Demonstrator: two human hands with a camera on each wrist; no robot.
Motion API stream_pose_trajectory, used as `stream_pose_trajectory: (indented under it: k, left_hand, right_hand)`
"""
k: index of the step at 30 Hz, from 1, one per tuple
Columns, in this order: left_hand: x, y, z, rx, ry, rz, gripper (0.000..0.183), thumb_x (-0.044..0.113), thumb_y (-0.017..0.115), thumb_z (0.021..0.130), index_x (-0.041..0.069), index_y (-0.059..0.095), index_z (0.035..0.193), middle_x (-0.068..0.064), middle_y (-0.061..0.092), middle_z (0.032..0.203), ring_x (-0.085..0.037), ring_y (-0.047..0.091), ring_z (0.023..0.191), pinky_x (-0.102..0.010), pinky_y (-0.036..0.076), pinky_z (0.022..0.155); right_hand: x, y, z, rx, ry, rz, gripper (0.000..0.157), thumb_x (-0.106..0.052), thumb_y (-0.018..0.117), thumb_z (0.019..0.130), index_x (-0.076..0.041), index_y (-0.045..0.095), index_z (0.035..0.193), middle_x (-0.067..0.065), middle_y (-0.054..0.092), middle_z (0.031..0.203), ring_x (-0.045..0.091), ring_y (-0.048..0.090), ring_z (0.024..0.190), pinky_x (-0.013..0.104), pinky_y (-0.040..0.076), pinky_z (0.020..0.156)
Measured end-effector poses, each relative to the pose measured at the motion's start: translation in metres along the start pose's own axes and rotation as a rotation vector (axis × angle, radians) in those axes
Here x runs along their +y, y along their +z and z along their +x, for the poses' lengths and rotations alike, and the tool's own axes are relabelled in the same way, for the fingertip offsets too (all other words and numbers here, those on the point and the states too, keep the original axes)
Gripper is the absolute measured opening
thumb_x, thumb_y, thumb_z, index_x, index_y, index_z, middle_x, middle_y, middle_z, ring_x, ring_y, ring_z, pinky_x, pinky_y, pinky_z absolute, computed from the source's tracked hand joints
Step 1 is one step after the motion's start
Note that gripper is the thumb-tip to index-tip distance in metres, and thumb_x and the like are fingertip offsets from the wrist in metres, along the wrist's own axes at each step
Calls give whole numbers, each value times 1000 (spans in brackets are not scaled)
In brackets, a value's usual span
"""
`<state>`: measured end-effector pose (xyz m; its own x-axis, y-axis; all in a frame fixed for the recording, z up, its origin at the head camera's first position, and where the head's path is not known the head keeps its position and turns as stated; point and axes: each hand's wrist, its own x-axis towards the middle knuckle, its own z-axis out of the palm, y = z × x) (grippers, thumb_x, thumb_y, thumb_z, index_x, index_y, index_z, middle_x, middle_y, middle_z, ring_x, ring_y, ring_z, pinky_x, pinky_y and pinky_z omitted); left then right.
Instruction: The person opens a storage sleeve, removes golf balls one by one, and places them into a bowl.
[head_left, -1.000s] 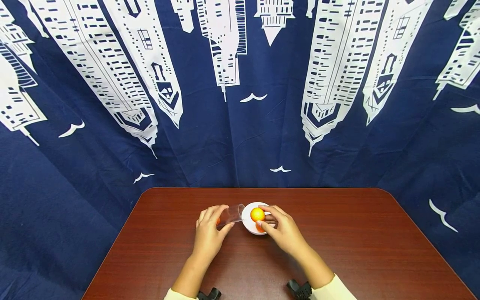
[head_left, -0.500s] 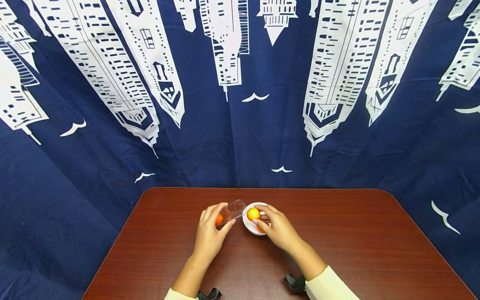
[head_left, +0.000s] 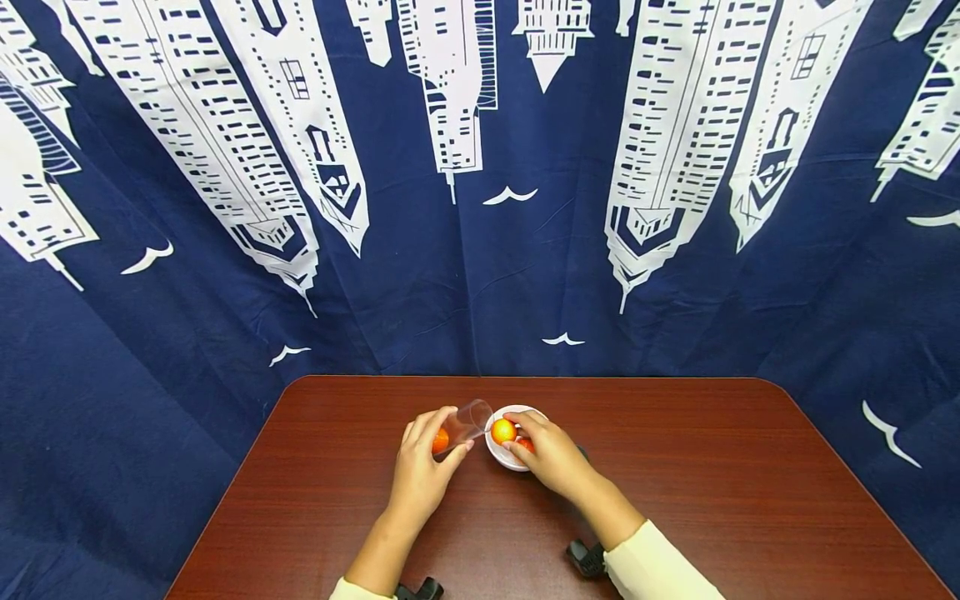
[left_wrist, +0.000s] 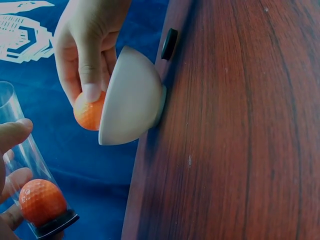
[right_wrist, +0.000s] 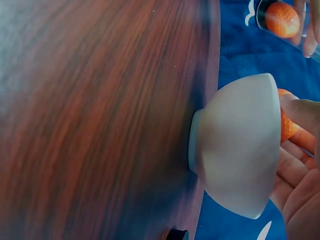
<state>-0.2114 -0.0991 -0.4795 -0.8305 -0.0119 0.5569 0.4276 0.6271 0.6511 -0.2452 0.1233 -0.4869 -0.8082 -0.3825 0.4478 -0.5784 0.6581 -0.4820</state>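
Note:
In the head view my left hand [head_left: 420, 471] grips a clear tube [head_left: 469, 420], its open end tilted up toward the bowl. An orange golf ball [left_wrist: 42, 202] sits at the bottom of this tube, against a black end cap [left_wrist: 57, 224]. My right hand [head_left: 557, 458] pinches a second orange golf ball [left_wrist: 88, 116] between thumb and fingers, right at the rim of a white bowl [left_wrist: 131, 100]. Another orange ball [head_left: 527, 445] shows inside the bowl, partly hidden by the right hand. The bowl stands upright on the table.
A round black cap [left_wrist: 169, 44] lies on the brown wooden table [head_left: 360, 533] beside the bowl, mostly hidden behind the right hand in the head view. A dark blue cloth [head_left: 540, 275] with white buildings and birds hangs behind the table's far edge.
My right hand has moved left with its ball, toward the tube's mouth. The tube in my left hand has tipped up slightly, while the bowl has stayed in place.

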Motion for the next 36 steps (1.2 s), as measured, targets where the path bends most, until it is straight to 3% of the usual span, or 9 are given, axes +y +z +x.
stream_pose_trajectory:
  k: [9, 15, 26, 36]
  left_hand:
    - [0, 1, -1, 10, 16, -3, 51, 25, 86, 81, 22, 66, 129, 4, 66, 123, -16, 59, 111, -41, 53, 93]
    - [1, 2, -2, -1, 11, -5, 51, 25, 85, 82, 23, 66, 129, 4, 66, 123, -17, 59, 113, -41, 53, 94]
    - [-1, 2, -2, 5, -3, -9, 51, 24, 86, 82, 20, 67, 129, 2, 66, 123, -18, 59, 114, -43, 52, 96]
    - [-2, 2, -2, 5, -3, -2, 51, 25, 86, 82, 22, 67, 129, 3, 66, 123, -18, 59, 114, -43, 53, 96]
  right_hand:
    - [1, 3, 4, -82, 38, -106, 40, -10, 78, 87, -3, 67, 124, 13, 69, 122, 28, 68, 110, 45, 55, 96]
    - [2, 4, 6, -123, 13, -133, 39, -13, 78, 87, -2, 69, 123, 14, 71, 119, 29, 68, 109, 46, 54, 97]
    - [7, 6, 10, -188, 43, -122, 42, -12, 79, 85, 0, 68, 124, 17, 70, 120, 30, 67, 114, 46, 52, 102]
    - [7, 6, 12, -189, 36, -126, 44, -12, 80, 85, 0, 68, 125, 17, 70, 120, 31, 67, 113, 46, 52, 102]
